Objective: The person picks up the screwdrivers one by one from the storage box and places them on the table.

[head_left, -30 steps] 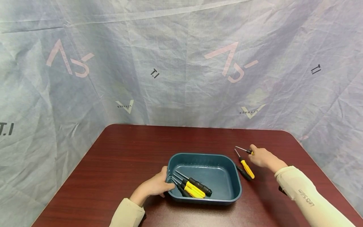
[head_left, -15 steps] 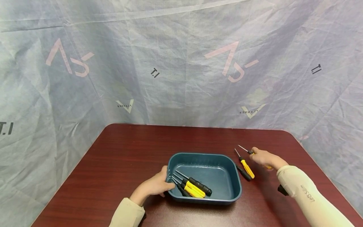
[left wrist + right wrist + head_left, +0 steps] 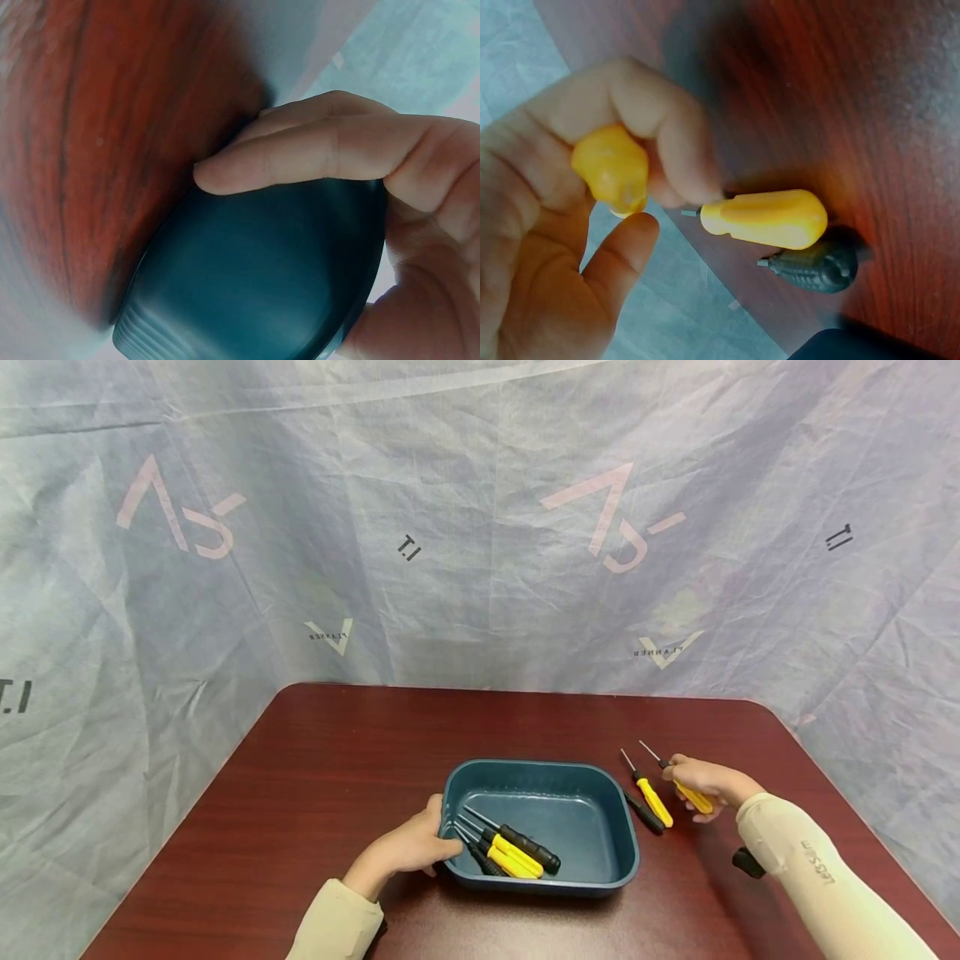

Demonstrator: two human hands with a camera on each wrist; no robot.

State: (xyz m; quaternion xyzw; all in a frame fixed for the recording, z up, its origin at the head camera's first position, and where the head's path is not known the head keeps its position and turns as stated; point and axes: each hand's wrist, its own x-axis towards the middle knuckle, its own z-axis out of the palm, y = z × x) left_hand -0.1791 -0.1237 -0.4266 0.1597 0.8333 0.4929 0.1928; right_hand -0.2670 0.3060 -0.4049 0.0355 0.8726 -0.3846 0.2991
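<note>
My left hand (image 3: 408, 846) grips the left wall of a dark teal plastic tub (image 3: 555, 887), thumb over the rim. In the left wrist view, its fingers (image 3: 262, 157) lie along the tub's outer side. My right hand (image 3: 716, 781) holds a yellow-handled screwdriver (image 3: 696, 797), its thin shaft pointing away to the far left. The right wrist view looks onto the butt of that yellow handle (image 3: 611, 169), with fingers curled about it. Left of this hand, another yellow screwdriver (image 3: 655, 802) lies on the table beside a black-handled screwdriver (image 3: 647, 817), whose shaft is hidden.
Several yellow- and black-handled screwdrivers lie in the tub's left half, among them a black one (image 3: 532, 847) and a yellow one (image 3: 521, 856). The dark red wooden table (image 3: 337, 760) ends at a grey printed cloth (image 3: 480, 527) hanging behind it.
My right hand has drawn slightly right and nearer with the screwdriver, whose yellow handle now shows beneath the palm. My left hand and the tub keep their place.
</note>
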